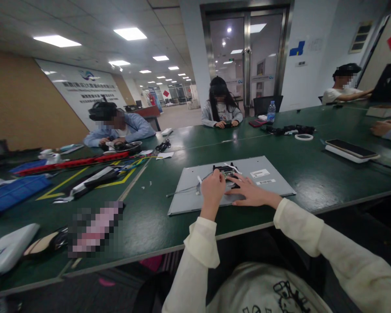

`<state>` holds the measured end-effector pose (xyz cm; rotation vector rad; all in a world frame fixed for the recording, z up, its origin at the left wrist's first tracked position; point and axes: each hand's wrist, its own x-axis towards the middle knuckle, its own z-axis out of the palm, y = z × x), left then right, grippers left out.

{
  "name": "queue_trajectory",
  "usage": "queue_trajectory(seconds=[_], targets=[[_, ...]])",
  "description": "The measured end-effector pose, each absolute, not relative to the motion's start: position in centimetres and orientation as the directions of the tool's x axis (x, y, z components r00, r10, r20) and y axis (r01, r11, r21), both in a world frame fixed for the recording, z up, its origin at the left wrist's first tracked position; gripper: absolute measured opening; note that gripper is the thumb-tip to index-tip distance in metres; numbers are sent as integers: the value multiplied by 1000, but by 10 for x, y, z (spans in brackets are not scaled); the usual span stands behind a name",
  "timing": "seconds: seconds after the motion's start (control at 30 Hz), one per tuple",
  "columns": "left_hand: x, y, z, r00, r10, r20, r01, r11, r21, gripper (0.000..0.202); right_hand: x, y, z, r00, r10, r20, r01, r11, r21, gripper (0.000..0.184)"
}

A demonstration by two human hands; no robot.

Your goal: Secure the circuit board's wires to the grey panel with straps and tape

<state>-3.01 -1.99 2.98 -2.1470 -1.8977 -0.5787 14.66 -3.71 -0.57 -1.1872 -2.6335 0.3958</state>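
A flat grey metal panel (270,178) with white labels lies on the green table in front of me. Near its middle sits a black bracket (219,168) with a small green circuit board (229,173). My left hand (213,188) is closed at the left side of the board, its fingertips pinched; whatever they hold is hidden. My right hand (249,191) lies spread over the panel, its fingertips at the board and bracket. A thin grey cable (185,190) runs from beside my left hand past the panel's left edge.
A phone on a white box (352,150) lies to the right. Left are a blue tray (16,191), a red strip (74,164) and a white case (11,250). A water bottle (271,112) stands at the back. Several people sit around the table.
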Motion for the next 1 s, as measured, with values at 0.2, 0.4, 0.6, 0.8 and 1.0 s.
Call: queue_trajectory(seconds=[0.2, 0.4, 0.6, 0.8, 1.0], targets=[[-27, -23, 31, 95, 908, 407, 986, -141, 85, 28, 145, -21, -9, -462, 885, 62, 841, 459, -286, 61], [-27, -27, 36, 101, 921, 376, 987, -141, 82, 29, 148, -2, -19, -221, 971, 89, 942, 236, -237, 59], [-26, -29, 36, 131, 928, 350, 981, -172, 89, 29, 160, 21, -31, 5, 994, 112, 969, 23, -244, 56], [-27, -29, 34, 166, 934, 317, 973, -207, 98, 29, 173, 46, -36, 251, 963, 92, 934, -216, -286, 56], [-29, -26, 28, 222, 925, 310, 944, -283, 168, 28, 192, 67, -43, 407, 909, 86, 876, -362, -319, 56]])
